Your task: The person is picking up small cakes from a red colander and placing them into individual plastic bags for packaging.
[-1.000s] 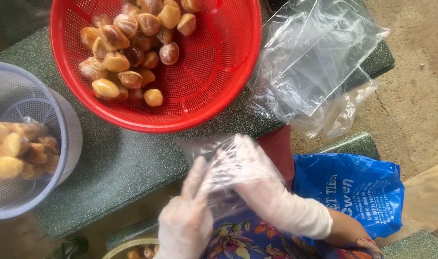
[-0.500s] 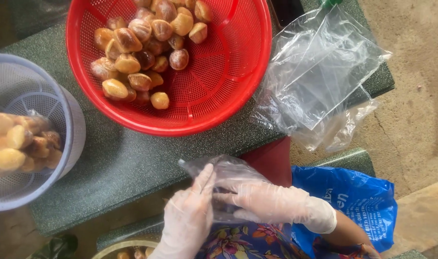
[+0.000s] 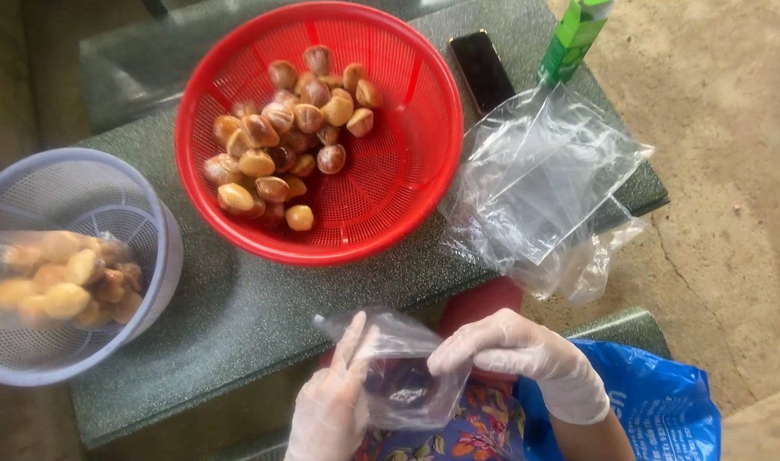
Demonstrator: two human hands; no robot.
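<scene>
Both my hands wear thin whitish gloves and hold a small clear plastic bag (image 3: 404, 369) at the table's near edge. My left hand (image 3: 330, 401) has flat fingers against the bag's left side. My right hand (image 3: 514, 354) pinches its right edge. Beyond them a red plastic basket (image 3: 407, 183) holds several brown and yellow seed-like fruits (image 3: 288, 141), piled on its left side.
A pale blue basket (image 3: 108, 183) at the left holds a clear bag of yellow fruit (image 3: 61, 277). A stack of clear plastic bags (image 3: 539, 179) lies at the right, with a dark phone (image 3: 481, 70) and green carton (image 3: 575, 36) behind. A blue plastic bag (image 3: 663, 405) sits at lower right.
The view has shifted so the baskets sit lower and the phone and carton show. My hands have moved the small bag from an upright spread to a lower, opened hold.
</scene>
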